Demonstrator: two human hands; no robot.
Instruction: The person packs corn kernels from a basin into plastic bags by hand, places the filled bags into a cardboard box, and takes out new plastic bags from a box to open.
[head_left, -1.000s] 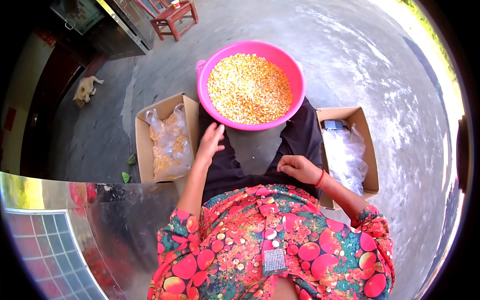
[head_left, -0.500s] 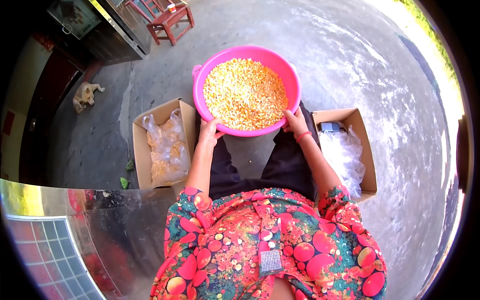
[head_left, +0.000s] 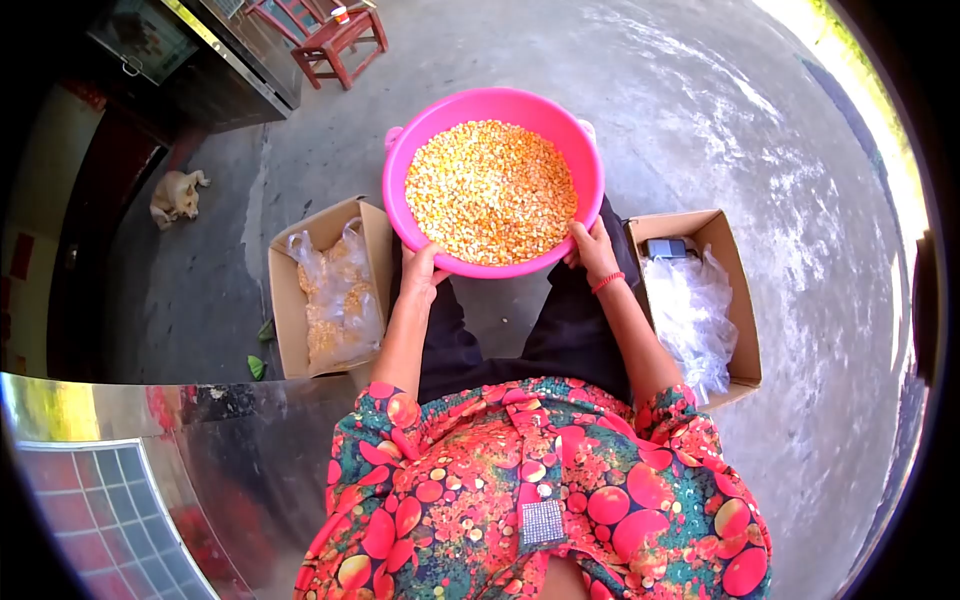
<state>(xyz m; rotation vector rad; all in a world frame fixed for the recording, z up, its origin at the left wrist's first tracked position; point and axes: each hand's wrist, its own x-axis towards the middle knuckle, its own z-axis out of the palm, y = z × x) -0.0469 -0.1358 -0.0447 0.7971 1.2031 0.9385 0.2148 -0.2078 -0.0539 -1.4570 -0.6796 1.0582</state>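
A round pink basin point(head_left: 397, 195) is held out in front of me, over my dark trousers. Yellow and orange corn kernels point(head_left: 490, 190) fill much of its inside. My left hand point(head_left: 422, 270) grips the near left rim, thumb on top and fingers underneath. On the near right rim, my right hand point(head_left: 593, 250) has its thumb over the edge, and a red bracelet circles that wrist. The fingers under the basin are mostly hidden.
Left of my legs stands a cardboard box point(head_left: 376, 240) with plastic bags of kernels point(head_left: 340, 290). Another cardboard box point(head_left: 742, 320) on the right holds clear plastic bags point(head_left: 690, 310) and a dark device point(head_left: 665, 249). A dog point(head_left: 177, 196) lies far left; a red wooden chair point(head_left: 335, 42) stands ahead.
The kernels have shifted in the basin and lie more evenly, and the basin's tilt differs slightly. Both hands keep their hold on the rim. The dog's head has moved.
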